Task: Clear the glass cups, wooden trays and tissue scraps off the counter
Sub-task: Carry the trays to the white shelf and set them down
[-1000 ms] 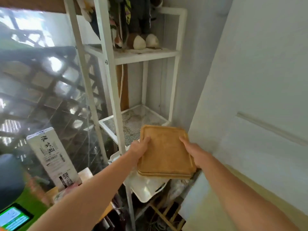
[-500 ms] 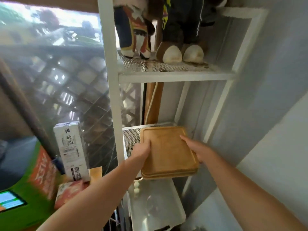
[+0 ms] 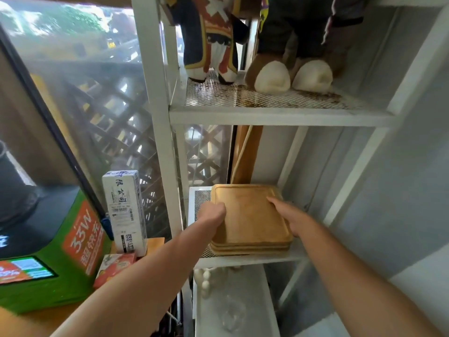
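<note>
Trays (image 3: 250, 217) now on mesh shelf (image 3: 200, 198)

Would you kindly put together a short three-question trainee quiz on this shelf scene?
1. True or false: the wooden trays rest on the mesh shelf.
2. Which hands touch the stack? A) left only B) right only C) both
3. What stands on the shelf above?

Key
1. True; the stack sits on the mesh.
2. C: left hand and right hand at its sides.
3. Plush toys.
</note>
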Demonstrator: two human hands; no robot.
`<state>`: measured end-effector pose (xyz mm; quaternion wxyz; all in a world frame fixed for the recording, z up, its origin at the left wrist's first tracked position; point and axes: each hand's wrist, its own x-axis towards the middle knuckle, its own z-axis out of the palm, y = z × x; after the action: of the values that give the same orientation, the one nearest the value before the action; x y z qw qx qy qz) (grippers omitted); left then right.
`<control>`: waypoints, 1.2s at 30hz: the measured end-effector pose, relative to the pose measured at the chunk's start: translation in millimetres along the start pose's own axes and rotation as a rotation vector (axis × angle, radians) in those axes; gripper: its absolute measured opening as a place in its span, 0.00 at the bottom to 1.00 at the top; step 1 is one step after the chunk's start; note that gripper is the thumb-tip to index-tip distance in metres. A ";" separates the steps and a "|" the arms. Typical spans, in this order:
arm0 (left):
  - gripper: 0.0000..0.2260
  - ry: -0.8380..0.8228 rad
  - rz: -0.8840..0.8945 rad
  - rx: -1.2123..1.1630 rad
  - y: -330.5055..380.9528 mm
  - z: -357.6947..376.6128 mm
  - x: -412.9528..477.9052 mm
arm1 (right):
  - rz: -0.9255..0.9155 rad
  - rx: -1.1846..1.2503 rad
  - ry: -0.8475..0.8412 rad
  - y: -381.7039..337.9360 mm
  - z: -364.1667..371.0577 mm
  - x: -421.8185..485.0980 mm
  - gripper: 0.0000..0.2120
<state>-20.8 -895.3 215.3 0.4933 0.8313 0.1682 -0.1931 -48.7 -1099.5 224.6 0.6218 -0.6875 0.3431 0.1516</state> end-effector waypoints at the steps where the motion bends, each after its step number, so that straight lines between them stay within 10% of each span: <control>1: 0.16 0.015 -0.001 0.017 1.0 0.0 -0.6 | -0.015 -0.028 0.017 0.2 0.0 1.3 0.24; 18: 0.12 0.148 0.016 0.164 -10.6 7.7 -3.4 | -0.152 -0.384 0.288 13.0 9.7 7.5 0.27; 36: 0.14 -0.111 0.209 0.254 -46.0 -23.4 -79.1 | -0.355 -0.832 0.617 80.5 52.2 -116.7 0.22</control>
<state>-107.5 -860.6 229.3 0.4100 0.8881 0.0278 -0.2062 -174.3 -1015.6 228.8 0.1838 -0.9353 0.2995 -0.0414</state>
